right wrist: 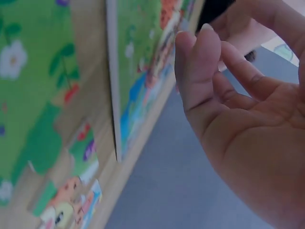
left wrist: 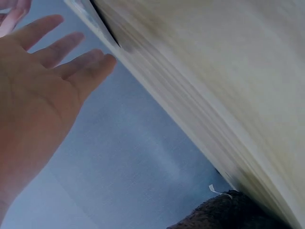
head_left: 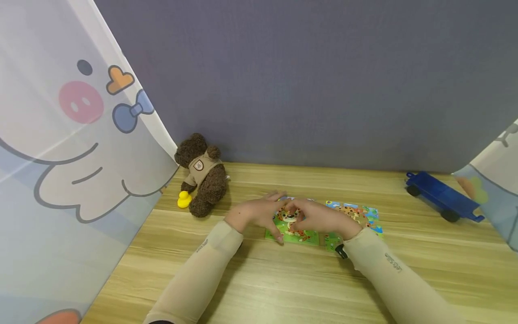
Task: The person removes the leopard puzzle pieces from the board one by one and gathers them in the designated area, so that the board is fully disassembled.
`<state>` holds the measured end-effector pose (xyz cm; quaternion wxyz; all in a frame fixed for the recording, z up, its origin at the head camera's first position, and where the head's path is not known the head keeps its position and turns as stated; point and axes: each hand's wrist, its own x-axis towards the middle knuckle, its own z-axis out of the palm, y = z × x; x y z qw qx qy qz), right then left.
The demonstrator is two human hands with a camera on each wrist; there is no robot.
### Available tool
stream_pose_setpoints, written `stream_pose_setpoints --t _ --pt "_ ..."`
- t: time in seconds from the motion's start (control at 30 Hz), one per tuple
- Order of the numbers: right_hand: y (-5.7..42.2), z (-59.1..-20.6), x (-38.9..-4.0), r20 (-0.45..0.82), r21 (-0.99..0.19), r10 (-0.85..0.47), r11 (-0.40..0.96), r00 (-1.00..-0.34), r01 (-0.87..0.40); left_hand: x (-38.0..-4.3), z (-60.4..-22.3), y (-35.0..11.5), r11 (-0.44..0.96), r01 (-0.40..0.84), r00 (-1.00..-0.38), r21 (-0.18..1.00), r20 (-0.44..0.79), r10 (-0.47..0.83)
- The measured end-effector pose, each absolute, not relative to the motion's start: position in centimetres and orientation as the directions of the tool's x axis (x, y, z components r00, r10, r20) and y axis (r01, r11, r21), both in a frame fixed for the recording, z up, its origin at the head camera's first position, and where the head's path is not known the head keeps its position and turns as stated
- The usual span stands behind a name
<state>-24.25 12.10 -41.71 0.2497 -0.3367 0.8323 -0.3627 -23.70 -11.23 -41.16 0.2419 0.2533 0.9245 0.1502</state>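
Head view: your left hand (head_left: 255, 213) and right hand (head_left: 321, 218) meet over tiger puzzle (head_left: 293, 229) on wooden table (head_left: 283, 279); whether fingers touch it, cannot tell. Teddy bear (head_left: 204, 173) far left.
Left wrist view: your fingers (left wrist: 71, 52) straight, spread, holding nothing.
Right wrist view: your fingers (right wrist: 200, 71) loosely bent, empty, beside puzzle board (right wrist: 143, 62).

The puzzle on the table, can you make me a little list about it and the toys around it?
puzzle: a colourful animal puzzle lying flat on the wooden table
second puzzle: another one beside it, to the right
left hand: left hand rests over the puzzle, fingers spread
right hand: right hand over the puzzle, fingers loosely bent
teddy: brown teddy bear at the back left
duck: small yellow duck by the teddy
blue toy: a wheeled blue toy at the far right
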Motion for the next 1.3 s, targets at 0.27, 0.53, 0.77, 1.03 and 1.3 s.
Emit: stream_pose_setpoints --t 0.27,0.53,0.77,1.03,1.3 --pt "11.2 -42.8 -24.2 -0.201 -0.720 -0.737 0.558 -0.645 -0.413 -23.7 -41.6 -11.2 0.849 0.383 -0.769 0.364 -0.385 0.511" --pt "11.0 -43.6 -24.3 -0.184 -0.690 -0.750 0.559 -0.636 -0.460 -23.6 -41.8 -11.1 0.859 0.377 -0.769 0.347 -0.400 0.499" --pt "10.8 -43.6 -24.1 -0.197 -0.651 -0.732 0.595 -0.653 -0.471 -23.6 -41.7 -11.0 0.866 0.375 -0.770 0.332 -0.409 0.490" --pt "10.5 -43.3 -24.1 -0.211 -0.635 -0.712 0.620 -0.669 -0.460 -23.7 -41.7 -10.9 0.868 0.362 -0.770 0.340 -0.415 0.484" --pt "10.6 -43.6 -24.3 -0.211 -0.653 -0.721 0.607 -0.660 -0.453 -23.6 -41.7 -10.9 0.868 0.357 -0.771 0.344 -0.417 0.482"
